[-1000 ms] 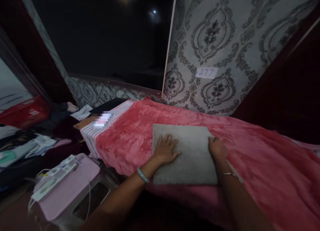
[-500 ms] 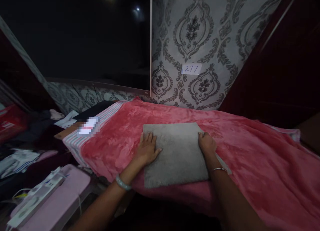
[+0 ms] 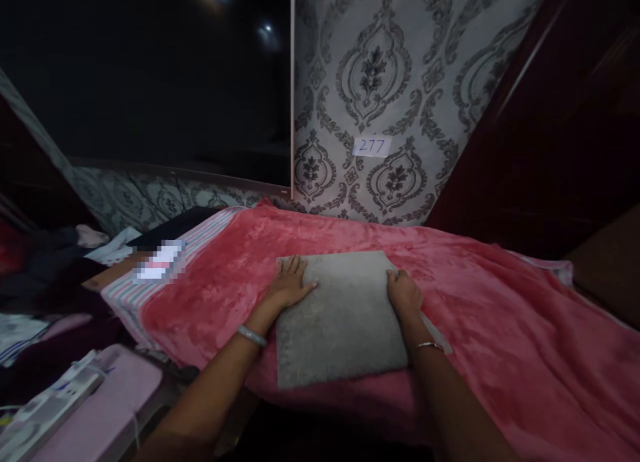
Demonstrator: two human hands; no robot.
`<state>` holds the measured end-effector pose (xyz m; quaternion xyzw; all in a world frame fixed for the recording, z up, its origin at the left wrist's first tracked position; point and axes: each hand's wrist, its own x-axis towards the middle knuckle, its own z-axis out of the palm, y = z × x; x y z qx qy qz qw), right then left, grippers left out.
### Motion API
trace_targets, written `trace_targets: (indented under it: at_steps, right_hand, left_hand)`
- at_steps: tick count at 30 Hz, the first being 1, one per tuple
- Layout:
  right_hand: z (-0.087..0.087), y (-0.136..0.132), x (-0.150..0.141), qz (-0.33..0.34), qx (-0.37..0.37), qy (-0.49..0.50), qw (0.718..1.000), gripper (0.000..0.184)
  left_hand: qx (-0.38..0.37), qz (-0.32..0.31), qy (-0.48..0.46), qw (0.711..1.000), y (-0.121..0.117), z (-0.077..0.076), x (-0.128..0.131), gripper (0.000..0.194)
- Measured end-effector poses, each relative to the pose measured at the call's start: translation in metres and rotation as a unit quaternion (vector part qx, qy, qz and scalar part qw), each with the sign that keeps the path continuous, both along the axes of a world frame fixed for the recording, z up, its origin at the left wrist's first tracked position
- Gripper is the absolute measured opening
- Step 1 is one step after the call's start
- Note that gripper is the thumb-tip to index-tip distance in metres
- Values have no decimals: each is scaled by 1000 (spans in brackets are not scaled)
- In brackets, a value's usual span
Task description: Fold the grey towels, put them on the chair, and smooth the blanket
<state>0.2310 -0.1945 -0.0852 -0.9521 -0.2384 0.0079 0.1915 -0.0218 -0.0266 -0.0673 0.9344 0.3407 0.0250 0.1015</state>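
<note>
A grey folded cloth [image 3: 343, 322] lies flat on a pink-red plush blanket [image 3: 220, 275]. My left hand [image 3: 290, 282] rests on the cloth's upper left edge, fingers stretched out and thumb spread over the grey surface. On the opposite side, my right hand [image 3: 406, 294] has its fingers curled closed at the cloth's right edge. A strip of the cloth shows out to the right, beyond my right wrist.
Left of the blanket, a power strip [image 3: 55, 409] lies on a pink stool-like surface [image 3: 125, 389]. Clothes lie heaped behind it. A large dark screen [image 3: 150, 82] and a patterned wall [image 3: 373, 55] stand at the back, with a 277 label [image 3: 372, 146].
My left hand has slid up toward the cloth's upper left corner. My right hand stays at the right edge. The whole view has shifted slightly.
</note>
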Motion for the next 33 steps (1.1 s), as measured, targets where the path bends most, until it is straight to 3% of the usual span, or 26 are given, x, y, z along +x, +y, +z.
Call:
trace_targets:
  at_steps: [3, 6, 11, 15, 17, 19, 20, 22, 29, 31, 33]
  right_hand:
    - [3, 0, -2, 1, -4, 0, 1000, 49]
    - [5, 0, -4, -6, -4, 3, 1000, 49]
    - [4, 0, -3, -5, 2, 4, 1000, 48]
    - [3, 1, -2, -2, 3, 7, 1000, 48]
    - [3, 1, -2, -2, 4, 10, 1000, 48]
    - [3, 1, -3, -4, 3, 10, 1000, 48]
    - [3, 1, -3, -5, 2, 10, 1000, 48]
    - [3, 1, -4, -6, -1, 9, 1000, 49]
    - [17, 6, -10, 4, -12, -21, 1000, 48]
    - [23, 15, -31, 74, -11, -80, 994, 51]
    - [24, 25, -61, 209, -17, -124, 970, 53]
  left_hand:
    - [12, 13, 11, 1000, -4, 2, 0, 83]
    - [5, -15, 22, 1000, -23, 1, 0, 81]
    - [-44, -179, 10, 983, -69, 2, -11, 78]
    - [-144, -313, -41, 938, -81, 7, -24, 66]
    - [-121, -262, -96, 953, -73, 10, -24, 57]
    - [-39, -124, -114, 985, -61, 8, -20, 59]
    - [2, -61, -101, 993, -55, 6, -18, 63]
    - [45, 2, -48, 998, -47, -1, -14, 73]
    - [58, 6, 1, 998, -49, -14, -13, 76]
    - [65, 7, -1, 998, -49, -13, -13, 76]
    - [70, 6, -1, 998, -48, -13, -13, 76]
